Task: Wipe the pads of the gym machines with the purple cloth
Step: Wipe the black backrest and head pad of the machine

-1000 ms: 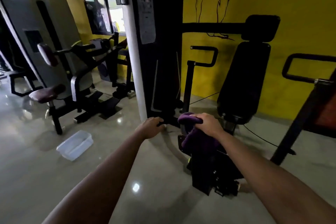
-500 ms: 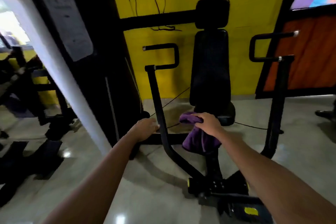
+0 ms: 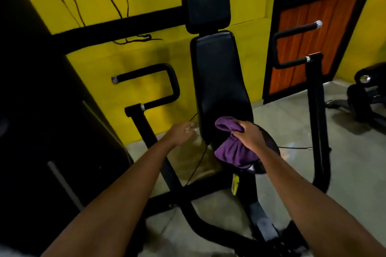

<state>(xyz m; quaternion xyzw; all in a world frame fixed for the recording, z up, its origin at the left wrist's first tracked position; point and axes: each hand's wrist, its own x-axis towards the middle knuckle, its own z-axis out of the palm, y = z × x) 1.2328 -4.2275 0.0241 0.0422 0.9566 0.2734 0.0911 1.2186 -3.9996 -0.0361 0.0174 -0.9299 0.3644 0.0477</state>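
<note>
A black seated gym machine faces me against the yellow wall, with a tall back pad (image 3: 217, 81), a square head pad (image 3: 205, 7) above it and a round seat pad (image 3: 269, 144) mostly hidden below. My right hand (image 3: 248, 134) grips the bunched purple cloth (image 3: 231, 149) just over the seat, at the foot of the back pad. My left hand (image 3: 180, 132) hovers left of the back pad with relaxed fingers, holding nothing.
Looped black handles stand on either side of the seat, the left handle (image 3: 163, 85) and the right handle (image 3: 292, 48). A black weight stack housing (image 3: 41, 110) fills the left. An orange panelled door (image 3: 309, 48) and another machine (image 3: 367, 94) are at the right.
The view has swung right and closer to the seated machine. Both hands have come forward; my left hand has opened from a loose fist, while my right still grips the cloth.
</note>
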